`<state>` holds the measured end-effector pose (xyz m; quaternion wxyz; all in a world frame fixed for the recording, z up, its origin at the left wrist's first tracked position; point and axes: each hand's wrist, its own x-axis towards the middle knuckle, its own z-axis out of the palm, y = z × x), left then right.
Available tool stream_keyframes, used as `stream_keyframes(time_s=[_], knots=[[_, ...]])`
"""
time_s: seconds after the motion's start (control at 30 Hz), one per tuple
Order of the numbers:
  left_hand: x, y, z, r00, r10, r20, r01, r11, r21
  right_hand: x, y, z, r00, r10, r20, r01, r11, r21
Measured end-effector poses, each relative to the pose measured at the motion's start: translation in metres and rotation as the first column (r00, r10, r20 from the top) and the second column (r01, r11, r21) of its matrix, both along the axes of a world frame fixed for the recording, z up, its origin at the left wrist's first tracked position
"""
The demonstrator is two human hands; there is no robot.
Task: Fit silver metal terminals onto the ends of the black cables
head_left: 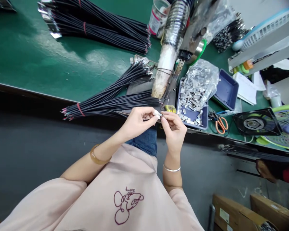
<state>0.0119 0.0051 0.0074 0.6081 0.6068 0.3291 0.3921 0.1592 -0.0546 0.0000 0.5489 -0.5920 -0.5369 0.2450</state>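
My left hand (pixel 141 123) is closed in a pinch, with white coverings (pixel 156 113) on its fingertips. My right hand (pixel 175 128) pinches from the other side, and the fingertips of both hands nearly meet. A tiny dark and shiny piece (pixel 161 115) shows between them; its kind is too small to tell. Just beyond my left hand lies a bundle of black cables (pixel 115 103), with a red band (pixel 81 109) near its left end. A blue tray (pixel 205 122) of small metal connectors (pixel 192 99) stands to the right of my right hand.
A wrapped duct (pixel 162 67) hangs down over the bench, beside a soldering iron-like tool (pixel 173 77). More black cable bundles (pixel 103 30) lie at the back left. Orange-handled scissors (pixel 221 124), a black fan (pixel 257 122) and an inner blue tray (pixel 227 88) sit at right.
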Motion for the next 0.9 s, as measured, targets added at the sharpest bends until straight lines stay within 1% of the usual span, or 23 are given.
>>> stream_keyframes(time_s=[0.13, 0.23, 0.3, 0.4, 0.43, 0.47, 0.53, 0.6, 0.63, 0.73, 0.83, 0.9], knots=[[0.001, 0.0, -0.003, 1.0, 0.004, 0.015, -0.004, 1.0, 0.003, 0.002, 0.001, -0.003, 0.999, -0.002, -0.049, 0.002, 1.0, -0.01], [0.001, 0.0, -0.006, 1.0, -0.005, 0.021, 0.005, 1.0, 0.0, 0.005, 0.0, -0.002, 0.998, 0.025, -0.057, -0.027, 0.999, -0.038], [0.0, 0.0, -0.007, 1.0, -0.019, -0.002, 0.02, 0.999, 0.033, 0.006, -0.003, 0.001, 0.999, 0.039, 0.01, -0.038, 0.998, -0.041], [-0.001, -0.001, -0.008, 0.995, -0.005, -0.104, 0.024, 0.985, 0.173, 0.008, -0.006, 0.006, 0.974, 0.003, 0.227, -0.007, 1.0, 0.016], [-0.001, -0.001, -0.007, 0.991, 0.007, -0.13, 0.021, 0.977, 0.211, 0.007, -0.007, 0.007, 0.965, -0.008, 0.261, -0.001, 0.999, 0.034], [-0.001, -0.002, -0.007, 0.99, 0.017, -0.14, 0.015, 0.974, 0.226, 0.007, -0.007, 0.007, 0.968, -0.006, 0.253, -0.005, 0.999, 0.04], [-0.001, -0.003, -0.007, 0.994, 0.016, -0.104, 0.002, 0.985, 0.172, 0.005, -0.007, 0.005, 0.99, 0.028, 0.142, -0.031, 0.999, 0.021], [-0.002, -0.004, -0.007, 1.0, 0.002, -0.029, 0.0, 0.999, 0.051, 0.002, -0.005, 0.002, 0.998, 0.044, 0.047, -0.044, 0.999, -0.001], [-0.003, -0.004, -0.007, 1.0, -0.002, 0.007, 0.002, 1.0, -0.012, 0.001, -0.004, 0.0, 0.998, 0.032, 0.045, -0.032, 0.999, 0.002], [-0.003, -0.002, -0.006, 0.998, -0.003, 0.062, 0.012, 0.988, -0.155, -0.001, -0.003, -0.004, 0.988, -0.065, 0.142, 0.056, 0.996, 0.065], [-0.001, 0.0, -0.004, 0.997, 0.026, 0.078, -0.006, 0.971, -0.238, -0.001, -0.004, -0.002, 0.977, -0.14, 0.163, 0.111, 0.979, 0.172], [0.003, 0.002, -0.002, 0.993, 0.054, 0.103, -0.025, 0.963, -0.269, -0.001, -0.006, -0.001, 0.969, -0.155, 0.194, 0.104, 0.963, 0.25]])
